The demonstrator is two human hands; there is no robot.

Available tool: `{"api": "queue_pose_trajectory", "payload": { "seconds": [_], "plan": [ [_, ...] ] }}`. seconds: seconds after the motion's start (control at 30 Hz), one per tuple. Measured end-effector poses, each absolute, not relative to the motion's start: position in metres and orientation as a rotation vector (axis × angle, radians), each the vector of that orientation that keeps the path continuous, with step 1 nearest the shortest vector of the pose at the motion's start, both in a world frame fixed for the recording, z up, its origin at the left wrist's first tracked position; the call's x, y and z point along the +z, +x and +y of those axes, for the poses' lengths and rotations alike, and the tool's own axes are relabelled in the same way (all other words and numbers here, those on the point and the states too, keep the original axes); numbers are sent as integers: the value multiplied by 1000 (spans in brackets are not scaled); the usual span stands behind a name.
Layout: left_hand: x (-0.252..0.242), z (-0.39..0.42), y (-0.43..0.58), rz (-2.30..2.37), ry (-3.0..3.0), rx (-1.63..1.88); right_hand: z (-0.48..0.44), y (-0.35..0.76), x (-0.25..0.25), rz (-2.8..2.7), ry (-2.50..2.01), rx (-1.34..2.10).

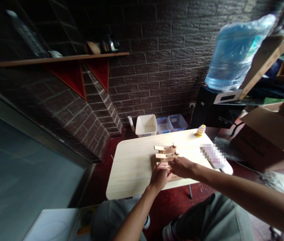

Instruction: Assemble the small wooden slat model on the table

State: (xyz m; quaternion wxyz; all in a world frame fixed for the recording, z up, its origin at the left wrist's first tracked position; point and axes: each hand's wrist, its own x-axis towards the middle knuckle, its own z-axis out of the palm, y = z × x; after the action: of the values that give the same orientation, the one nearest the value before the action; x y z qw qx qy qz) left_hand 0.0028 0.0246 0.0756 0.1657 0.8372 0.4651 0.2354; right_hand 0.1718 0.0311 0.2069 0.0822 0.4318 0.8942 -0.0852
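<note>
Both my hands are together over a small wooden assembly near the front of a pale table (pixel 129 167). Two light wooden bars with dark holes, a far bar (pixel 165 148) and a nearer bar (pixel 167 155), lie across a brown wooden piece (pixel 174 178). A short peg stands up at the far bar's right end. My left hand (pixel 160 175) has its fingers closed on the left part of another bar, closest to me. My right hand (pixel 182 166) is closed at that bar's right end, fingertips pointing down-left; what it pinches is hidden.
A small yellow-capped bottle (pixel 200 131) stands at the table's back right corner, and a blurred flat item (pixel 213 155) lies at the right. Plastic bins, a cream one (pixel 146 125) and two bluish ones, sit behind the table. A water dispenser (pixel 208 107) and cardboard boxes (pixel 265 137) stand right.
</note>
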Motion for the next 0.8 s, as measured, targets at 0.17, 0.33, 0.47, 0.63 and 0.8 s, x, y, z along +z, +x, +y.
{"api": "queue_pose_trajectory", "payload": {
  "seconds": [0.17,0.33,0.47,0.63,0.8],
  "plan": [
    [71,27,3,1313,2378,690,27,160,215,2494,1478,-293],
    [69,28,2,1255,2378,748,26,161,222,2493,1417,-279],
    [70,28,1,1194,2374,793,23,166,223,2553,1402,-266],
    [74,26,2,1256,2392,749,26,170,224,2693,1190,-333],
    [73,25,3,1363,2397,700,34,164,215,2698,1081,-210]
  ]
}}
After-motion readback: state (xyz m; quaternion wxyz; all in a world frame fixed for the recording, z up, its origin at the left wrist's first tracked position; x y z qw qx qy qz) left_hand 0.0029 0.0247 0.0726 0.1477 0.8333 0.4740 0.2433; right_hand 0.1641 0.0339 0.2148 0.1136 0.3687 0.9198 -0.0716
